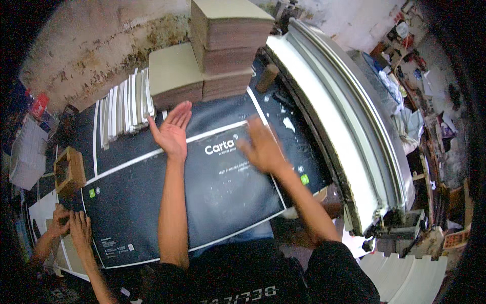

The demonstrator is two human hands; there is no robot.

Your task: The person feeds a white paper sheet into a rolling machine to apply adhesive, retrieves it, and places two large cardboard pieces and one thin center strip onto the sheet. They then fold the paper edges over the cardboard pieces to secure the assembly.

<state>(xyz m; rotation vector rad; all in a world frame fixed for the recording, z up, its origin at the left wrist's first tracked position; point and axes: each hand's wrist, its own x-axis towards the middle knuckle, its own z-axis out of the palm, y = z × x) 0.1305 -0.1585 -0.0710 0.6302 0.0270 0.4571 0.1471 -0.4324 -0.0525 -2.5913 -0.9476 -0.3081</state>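
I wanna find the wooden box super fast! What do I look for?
Start at the big black sheet in the middle. Go to its left end, where the wooden box is. It's yellowish brown with an opening, while the pile farther left is white.

Your shirt [228, 266]: black, pale lettering. Your table cover [132, 210]: black, crossed by white lines, small green squares, white print. Board stacks [228, 38]: tan tops, brownish layered edges. Strips [127, 104]: white, grey-brown stripes. Wall [116, 45]: beige, dark blotches.
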